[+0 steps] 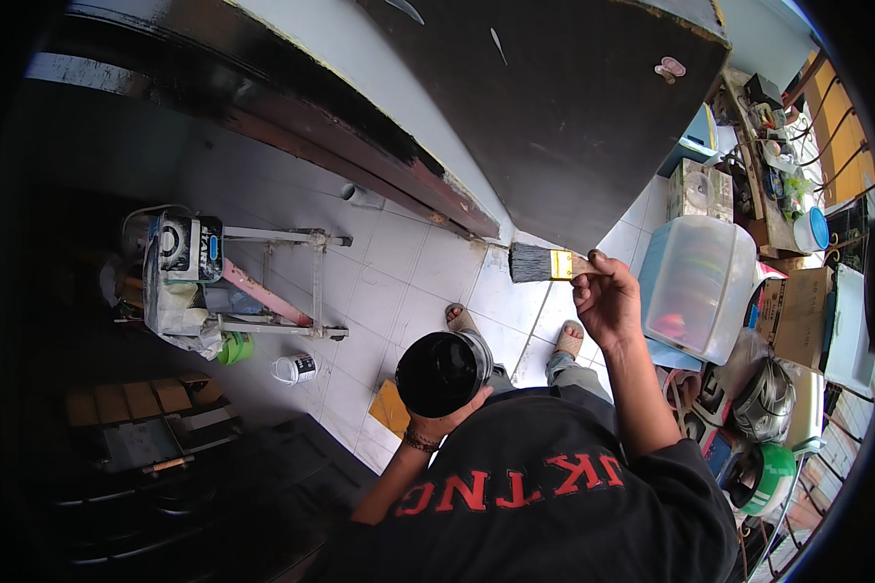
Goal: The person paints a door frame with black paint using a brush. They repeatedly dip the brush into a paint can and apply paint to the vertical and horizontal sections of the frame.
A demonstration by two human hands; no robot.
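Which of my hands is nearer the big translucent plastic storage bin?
Right. In the picture, your right hand is just left of the bin; your left hand is farther left and lower.

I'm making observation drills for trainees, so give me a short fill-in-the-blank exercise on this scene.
1. The right hand holds a flat, dark-bristled paintbrush, its bristles pointing toward the picture's ____ edge.
2. The left hand supports an open, cylindrical can that looks ____ inside.
3. A dark bracelet circles the person's left ____.
4. A large, translucent, whitish plastic box stands off to the person's ____ side.

Missing words: left; black; wrist; right.
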